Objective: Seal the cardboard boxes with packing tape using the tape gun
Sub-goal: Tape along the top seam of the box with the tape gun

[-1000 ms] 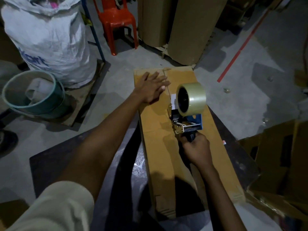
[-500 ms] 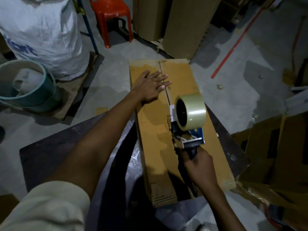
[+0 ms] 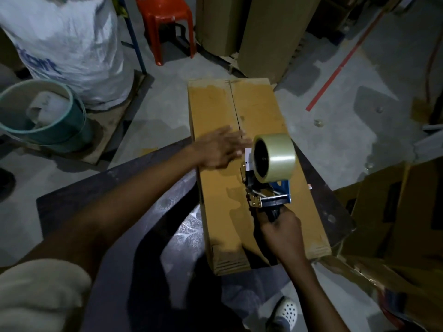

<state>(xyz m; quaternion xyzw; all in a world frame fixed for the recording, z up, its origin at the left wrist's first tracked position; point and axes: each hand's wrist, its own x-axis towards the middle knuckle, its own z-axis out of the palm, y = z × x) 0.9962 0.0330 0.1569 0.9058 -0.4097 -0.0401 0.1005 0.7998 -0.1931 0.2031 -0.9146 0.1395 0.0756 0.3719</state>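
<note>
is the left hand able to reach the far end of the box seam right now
Probably yes. The left hand lies flat on the cardboard box at the seam, and the box top beyond it is bare; the tape gun sits nearer, held by the right hand.

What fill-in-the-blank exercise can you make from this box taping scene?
1. The right hand grips the ____ by its handle.
2. The left hand rests flat on the cardboard ____.
3. The teal bucket stands on the floor, to the person's ____.
Missing words: tape gun; box; left.
</note>
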